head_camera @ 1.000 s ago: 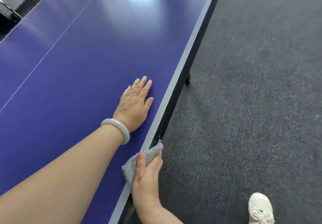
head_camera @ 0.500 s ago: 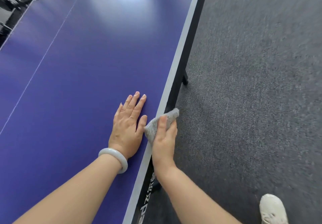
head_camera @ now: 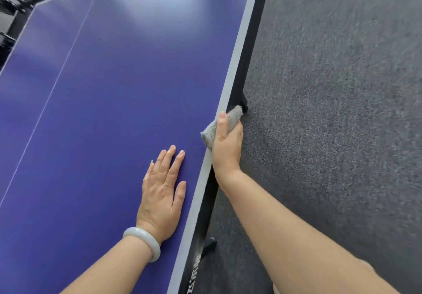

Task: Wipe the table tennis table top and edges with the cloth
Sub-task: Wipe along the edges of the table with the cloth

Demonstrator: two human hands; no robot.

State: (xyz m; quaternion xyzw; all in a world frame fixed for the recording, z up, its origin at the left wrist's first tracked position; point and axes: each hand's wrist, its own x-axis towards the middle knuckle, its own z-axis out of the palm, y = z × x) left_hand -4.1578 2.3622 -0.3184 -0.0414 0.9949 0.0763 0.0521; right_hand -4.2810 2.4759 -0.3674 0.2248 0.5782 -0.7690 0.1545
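While bunched into a short grey roll, the cloth (head_camera: 233,117) sits against the right edge of the tabletop (head_camera: 114,111), over the pale border strip (head_camera: 237,49) and the dark side below. Its long axis runs along that edge, the free end pointing away from the person. The right hand (head_camera: 227,149) grips it, thumb laid on top and fingers wrapped round the outer side. The left hand (head_camera: 162,193) lies flat on the blue surface near the strip, fingers straight, with a pale bangle (head_camera: 142,242) at the wrist. Dark carpet (head_camera: 331,111) spreads to the right, and a table leg (head_camera: 244,101) stands just past the cloth.
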